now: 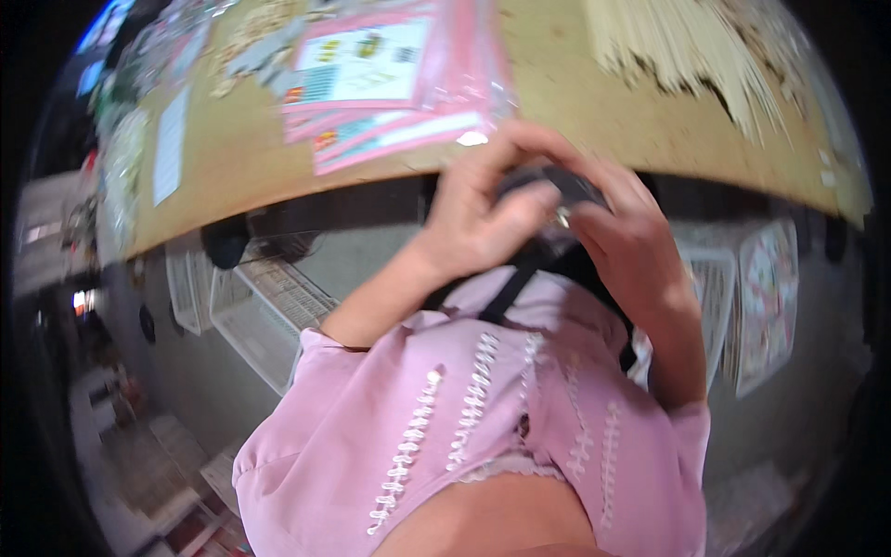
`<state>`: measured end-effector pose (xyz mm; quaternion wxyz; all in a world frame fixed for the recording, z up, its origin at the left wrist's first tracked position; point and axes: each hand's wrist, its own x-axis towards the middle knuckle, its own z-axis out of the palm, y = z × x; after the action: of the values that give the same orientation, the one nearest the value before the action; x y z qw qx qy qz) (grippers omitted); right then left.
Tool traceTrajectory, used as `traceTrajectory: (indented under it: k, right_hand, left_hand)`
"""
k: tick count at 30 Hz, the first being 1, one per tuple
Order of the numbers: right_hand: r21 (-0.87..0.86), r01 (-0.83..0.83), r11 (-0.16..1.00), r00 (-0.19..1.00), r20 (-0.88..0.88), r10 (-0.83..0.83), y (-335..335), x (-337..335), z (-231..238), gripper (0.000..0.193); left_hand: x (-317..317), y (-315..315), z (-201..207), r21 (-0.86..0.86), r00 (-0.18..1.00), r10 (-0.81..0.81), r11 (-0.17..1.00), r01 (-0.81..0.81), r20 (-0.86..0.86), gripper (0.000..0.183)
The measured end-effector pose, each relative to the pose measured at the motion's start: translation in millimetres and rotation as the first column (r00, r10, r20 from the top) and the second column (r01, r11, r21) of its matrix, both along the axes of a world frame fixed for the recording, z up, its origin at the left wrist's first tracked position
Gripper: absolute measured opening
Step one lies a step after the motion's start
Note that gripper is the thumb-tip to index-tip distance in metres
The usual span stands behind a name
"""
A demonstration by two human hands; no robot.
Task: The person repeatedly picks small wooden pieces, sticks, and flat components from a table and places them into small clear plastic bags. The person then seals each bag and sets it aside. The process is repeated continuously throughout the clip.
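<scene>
My left hand point(487, 200) and my right hand point(631, 232) meet in front of my body, just off the near edge of the table. The fingers of both are curled inward, with thumbs close together around a dark object point(548, 178) that I cannot make out. A small shiny spot point(562, 219) shows between the thumbs; blur hides what it is. Black straps point(509, 295) run below the hands over my pink top. Beyond my left hand, flat pink packages point(371, 70) with printed white cards lie overlapped on the table, some in glossy transparent plastic.
The wooden table point(557, 88) spans the far side. A bundle of thin pale sticks point(673, 46) lies at its far right. Small wooden pieces point(255, 42) and a white paper strip point(171, 147) lie on the left. White crates point(255, 320) stand below, with another crate point(768, 306) at right.
</scene>
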<state>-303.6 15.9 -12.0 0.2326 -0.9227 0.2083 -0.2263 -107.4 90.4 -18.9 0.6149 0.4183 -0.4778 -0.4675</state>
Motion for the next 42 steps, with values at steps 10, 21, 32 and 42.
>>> traceTrajectory:
  k: [10, 21, 32, 42]
  right_hand:
    - [0.084, 0.141, 0.986, 0.984, -0.118, -0.130, 7, -22, -3, 0.012]
    - [0.054, 0.174, 0.983, 0.969, -0.185, -0.161, 9, -28, -12, 0.010]
    - [0.037, 0.193, 0.980, 0.962, -0.203, -0.182, 9, -32, -19, 0.012]
    - [0.073, 0.160, 0.984, 0.983, -0.107, -0.152, 5, -22, -6, 0.011]
  left_hand:
    - [163, -17, 12, -0.394, 0.371, 0.585, 0.787, -0.474, 0.721, 0.022]
    - [410, -58, 9, -0.082, -0.091, 0.041, 0.859, -0.506, 0.995, 0.067]
    - [414, -44, 19, 0.228, 0.588, 0.166, 0.813, -0.536, 0.792, 0.066]
    - [316, -21, 21, 0.058, 0.999, 0.020, 0.998, -0.018, -0.034, 0.055]
